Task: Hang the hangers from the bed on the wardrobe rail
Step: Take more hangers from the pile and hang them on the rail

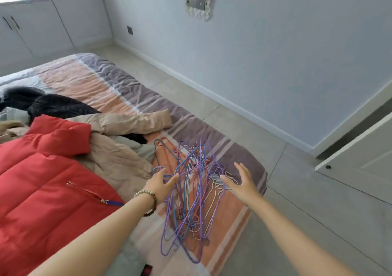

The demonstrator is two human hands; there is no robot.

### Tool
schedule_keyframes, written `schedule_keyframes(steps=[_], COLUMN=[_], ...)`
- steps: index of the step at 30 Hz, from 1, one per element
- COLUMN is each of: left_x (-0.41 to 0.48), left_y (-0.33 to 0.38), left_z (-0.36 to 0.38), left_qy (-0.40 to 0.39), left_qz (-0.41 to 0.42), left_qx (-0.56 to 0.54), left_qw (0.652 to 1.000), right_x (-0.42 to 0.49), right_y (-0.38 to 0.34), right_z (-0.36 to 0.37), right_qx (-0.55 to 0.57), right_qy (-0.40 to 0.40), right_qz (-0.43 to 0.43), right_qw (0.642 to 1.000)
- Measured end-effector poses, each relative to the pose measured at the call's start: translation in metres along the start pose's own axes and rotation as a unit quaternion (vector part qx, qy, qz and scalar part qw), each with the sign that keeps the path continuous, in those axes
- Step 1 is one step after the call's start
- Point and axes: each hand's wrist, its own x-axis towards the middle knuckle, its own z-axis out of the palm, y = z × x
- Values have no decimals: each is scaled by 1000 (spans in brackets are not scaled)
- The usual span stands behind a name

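Item: tangled wire hangers (192,193) on bed (237,152). Our left hand (162,183), right hand (241,182) spread, grasping nothing. We gather hooks together; lift slowly, avoid snags.

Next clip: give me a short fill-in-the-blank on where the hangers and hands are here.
1. The tangled hangers lie on the ____.
2. The beaded bracelet is on the ____ wrist.
3. The right hand is ____, fingers spread, holding nothing.
4. Left of the left hand lies a ____ padded jacket.

Missing words: bed; left; open; red
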Motion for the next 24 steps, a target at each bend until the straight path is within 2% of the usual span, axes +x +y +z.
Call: schedule_keyframes(steps=[6, 12, 20, 24], left_x=[47, 85, 121, 126], left_y=[-62, -78, -73, -70], left_z=[80, 149, 209, 220], left_qy=[-32, -52, -70, -72], left_qz=[-87, -112, -81, -90], left_qx=[-24, -60, -119, -123], left_qw=[995, 991, 987, 986], right_x=[51, 83, 107, 108], right_y=[87, 163, 207, 205], right_z=[83, 127, 166, 171], right_qx=[46, 115, 236, 287], right_qy=[-49, -58, -13, 1], right_qz=[88, 205, 261, 247], right_qw=[994, 970, 936, 925])
